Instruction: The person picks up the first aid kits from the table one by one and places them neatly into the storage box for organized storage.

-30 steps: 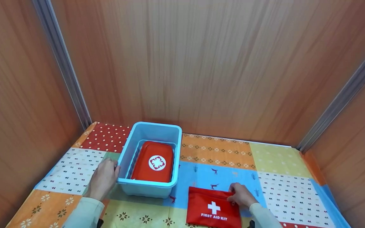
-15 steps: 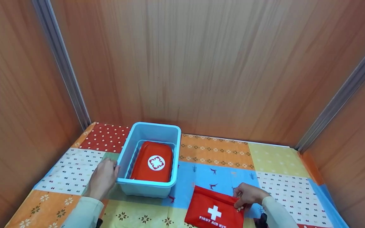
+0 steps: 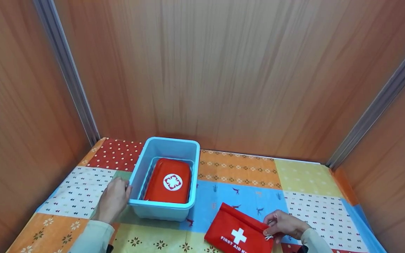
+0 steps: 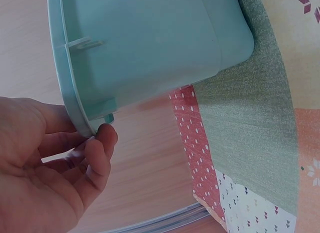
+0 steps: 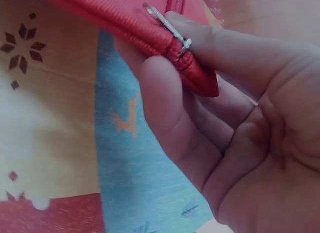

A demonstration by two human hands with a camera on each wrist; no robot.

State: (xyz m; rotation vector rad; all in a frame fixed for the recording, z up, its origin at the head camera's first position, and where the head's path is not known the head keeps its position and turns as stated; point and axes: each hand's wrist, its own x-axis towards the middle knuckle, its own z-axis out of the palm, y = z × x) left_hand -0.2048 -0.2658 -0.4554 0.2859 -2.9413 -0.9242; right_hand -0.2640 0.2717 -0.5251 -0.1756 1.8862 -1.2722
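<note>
A light blue plastic bin [image 3: 160,212] stands on the patchwork tablecloth, and a red hard case [image 3: 169,182] with a white round emblem lies inside it. My left hand [image 3: 114,199] rests against the bin's left rim. In the left wrist view its fingertips [image 4: 102,138] touch the rim's edge on the bin [image 4: 150,48]. A red first aid pouch [image 3: 236,230] with a white cross lies skewed near the front edge. My right hand [image 3: 275,226] pinches its right corner. In the right wrist view the right hand [image 5: 165,75] holds the pouch [image 5: 115,13] at the zipper end.
Wood-panelled walls close in the table on the left, back and right, with metal strips [image 3: 65,70] in the corners. The colourful tablecloth [image 3: 304,175] covers the whole top. The bin sits left of centre and the pouch at the near edge.
My right hand has drawn the pouch's right corner nearer and to the right, so the pouch now lies turned at an angle. My left hand stays at the bin's rim.
</note>
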